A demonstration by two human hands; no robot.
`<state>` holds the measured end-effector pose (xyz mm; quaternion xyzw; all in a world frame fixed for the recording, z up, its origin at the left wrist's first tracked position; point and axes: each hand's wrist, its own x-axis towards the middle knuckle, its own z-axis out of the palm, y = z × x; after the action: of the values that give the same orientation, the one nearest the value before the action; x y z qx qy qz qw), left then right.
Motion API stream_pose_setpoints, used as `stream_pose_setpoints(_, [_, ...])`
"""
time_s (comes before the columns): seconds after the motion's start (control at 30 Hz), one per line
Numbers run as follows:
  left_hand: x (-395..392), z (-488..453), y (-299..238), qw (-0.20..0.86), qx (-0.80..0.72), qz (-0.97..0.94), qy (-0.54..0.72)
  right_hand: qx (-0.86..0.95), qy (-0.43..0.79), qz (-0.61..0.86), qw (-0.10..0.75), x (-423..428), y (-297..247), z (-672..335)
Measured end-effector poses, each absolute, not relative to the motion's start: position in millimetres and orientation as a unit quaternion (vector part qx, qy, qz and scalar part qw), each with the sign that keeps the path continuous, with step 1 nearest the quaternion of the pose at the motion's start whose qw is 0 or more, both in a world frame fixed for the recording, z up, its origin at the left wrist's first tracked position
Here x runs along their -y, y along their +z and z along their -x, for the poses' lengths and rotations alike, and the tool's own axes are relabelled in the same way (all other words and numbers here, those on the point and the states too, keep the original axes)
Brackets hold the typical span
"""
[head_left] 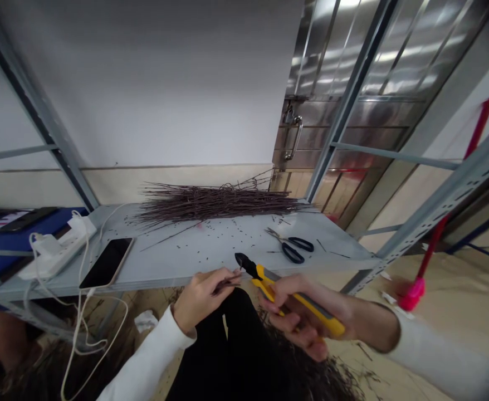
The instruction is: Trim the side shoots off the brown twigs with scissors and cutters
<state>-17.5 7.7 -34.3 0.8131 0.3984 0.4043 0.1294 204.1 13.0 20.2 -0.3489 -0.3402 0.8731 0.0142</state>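
Observation:
My left hand (200, 298) pinches a thin dark twig (228, 284) between thumb and fingers, just above my lap. My right hand (294, 317) grips a yellow utility knife (303, 301), its black nose (247, 264) right by the twig's tip. The blade edge is hidden. Beyond the hands, a grey metal shelf (211, 250) bears a long heap of brown twigs (215, 203) and many short cut pieces. Black-handled scissors (290, 245) lie open on the shelf to the right.
A smartphone (106, 263) and a white power strip (56, 250) with tangled cables sit at the shelf's left end, beside a blue folder (19, 223). Grey shelf uprights frame the view. A steel door (345, 83) stands behind. Twig scraps litter the floor (365, 334) below.

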Motion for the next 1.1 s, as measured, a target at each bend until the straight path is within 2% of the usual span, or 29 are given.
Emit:
stream_pose_setpoints(0.1, [-11, 27, -41, 0.057, -0.333, -0.877, 0.341, 0.319, 0.873, 0.366, -0.040, -18, 25, -218])
stream_pose_setpoints(0.2, [-13, 27, -42, 0.031, -0.319, -0.884, 0.341, 0.310, 0.883, 0.349, -0.036, -14, 20, -223])
stream_pose_setpoints(0.27, [-11, 21, -41, 0.070, -0.343, -0.854, 0.386, 0.328, 0.884, 0.335, 0.000, -7, 13, -222])
stream_pose_setpoints(0.37, [-2, 7, -32, 0.139, -0.414, -0.762, 0.477, 0.419, 0.831, 0.349, 0.111, 3, -2, -212])
stream_pose_setpoints(0.47, [9, -4, -16, 0.208, -0.447, -0.674, 0.550, 0.564, 0.691, 0.390, 0.229, 8, -19, -197])
stream_pose_setpoints(0.63, [20, -1, 7, 0.321, -0.454, -0.592, 0.584, 0.787, 0.318, 0.389, 0.358, 0, -40, -184])
stream_pose_setpoints(0.9, [9, 10, 15, 0.566, -0.432, -0.551, 0.435, 0.877, -0.024, 0.246, 0.412, -29, -40, -196])
stream_pose_setpoints(1.0, [4, 8, 16, 0.628, -0.403, -0.542, 0.388, 0.877, -0.171, 0.178, 0.413, -51, -28, -209])
stream_pose_setpoints(1.1, [3, 3, 18, 0.681, -0.376, -0.517, 0.355, 0.856, -0.264, 0.125, 0.426, -69, -19, -219])
